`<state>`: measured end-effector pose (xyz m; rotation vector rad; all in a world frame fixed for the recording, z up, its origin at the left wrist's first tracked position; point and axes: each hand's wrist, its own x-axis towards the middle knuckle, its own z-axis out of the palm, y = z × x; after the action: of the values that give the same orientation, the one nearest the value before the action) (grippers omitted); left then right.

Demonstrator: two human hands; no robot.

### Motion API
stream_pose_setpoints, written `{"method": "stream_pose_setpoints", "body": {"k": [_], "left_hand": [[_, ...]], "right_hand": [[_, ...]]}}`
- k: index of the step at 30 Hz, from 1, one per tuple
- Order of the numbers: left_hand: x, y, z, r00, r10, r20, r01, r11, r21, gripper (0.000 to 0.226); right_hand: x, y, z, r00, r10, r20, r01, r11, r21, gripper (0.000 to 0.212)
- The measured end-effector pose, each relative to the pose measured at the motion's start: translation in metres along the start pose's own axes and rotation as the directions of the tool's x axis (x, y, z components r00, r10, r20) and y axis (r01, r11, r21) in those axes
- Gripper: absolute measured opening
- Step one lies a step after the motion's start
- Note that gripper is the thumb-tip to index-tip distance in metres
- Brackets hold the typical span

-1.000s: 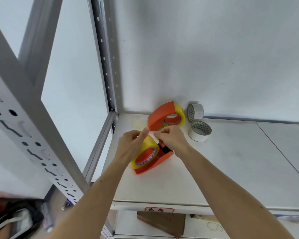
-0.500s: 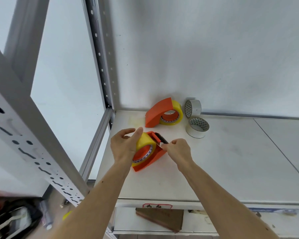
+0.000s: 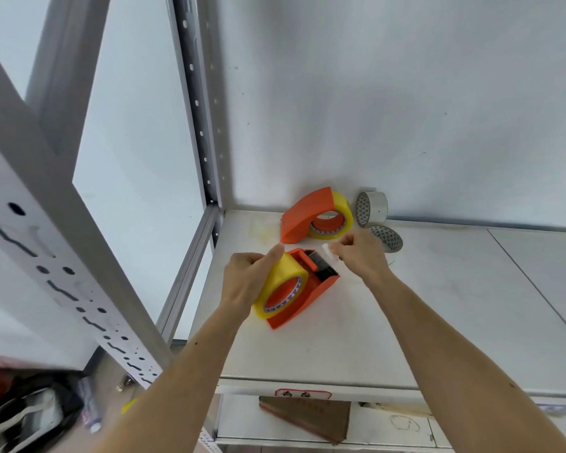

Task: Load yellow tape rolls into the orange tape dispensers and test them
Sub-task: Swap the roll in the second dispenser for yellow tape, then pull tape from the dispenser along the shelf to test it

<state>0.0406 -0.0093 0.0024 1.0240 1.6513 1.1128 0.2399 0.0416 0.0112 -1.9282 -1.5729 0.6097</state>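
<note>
An orange tape dispenser (image 3: 311, 291) lies on the white shelf (image 3: 438, 322) with a yellow tape roll (image 3: 283, 284) seated in it. My left hand (image 3: 245, 282) grips that roll from the left, thumb on top. Just above the dispenser's black cutter blade, my right hand (image 3: 361, 255) pinches a short piece of clear tape (image 3: 327, 250). A second orange dispenser (image 3: 303, 212) holding another yellow roll (image 3: 339, 217) stands at the back near the wall.
Two white tape rolls with patterned cores sit behind my right hand: one upright (image 3: 371, 207), one flat (image 3: 388, 240). A grey perforated upright (image 3: 203, 109) borders the shelf on the left. A cardboard piece (image 3: 307, 418) lies on the lower shelf.
My right hand has lifted from the dispenser's front end up and back with the tape end pinched. My left hand stays on the yellow roll.
</note>
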Motion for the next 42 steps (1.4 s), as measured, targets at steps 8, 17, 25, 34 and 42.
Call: {"method": "stream_pose_setpoints", "body": {"k": [8, 17, 25, 34, 42], "left_hand": [[0.004, 0.0, 0.001, 0.997, 0.042, 0.059, -0.042, 0.999, -0.013, 0.04], [0.012, 0.006, 0.005, 0.997, -0.079, 0.014, 0.079, 0.934, -0.35, 0.033], [0.018, 0.009, 0.01, 0.958, -0.238, 0.161, 0.282, 0.671, -0.685, 0.072], [0.019, 0.002, 0.027, 0.924, -0.245, 0.294, 0.379, 0.489, -0.786, 0.061], [0.01, 0.004, 0.046, 0.902, -0.225, 0.368, 0.423, 0.306, -0.853, 0.063]], "right_hand": [[0.013, 0.01, -0.016, 0.994, 0.106, -0.006, -0.105, 0.992, 0.07, 0.025], [0.018, 0.016, -0.035, 0.967, 0.244, 0.08, -0.256, 0.938, 0.232, 0.018], [0.006, 0.005, -0.024, 0.797, 0.351, 0.491, -0.603, 0.414, 0.682, 0.02], [-0.018, -0.023, -0.001, 0.914, 0.181, 0.363, -0.398, 0.225, 0.89, 0.02], [-0.038, -0.035, 0.018, 0.957, -0.023, 0.289, -0.245, 0.473, 0.847, 0.054]]}}
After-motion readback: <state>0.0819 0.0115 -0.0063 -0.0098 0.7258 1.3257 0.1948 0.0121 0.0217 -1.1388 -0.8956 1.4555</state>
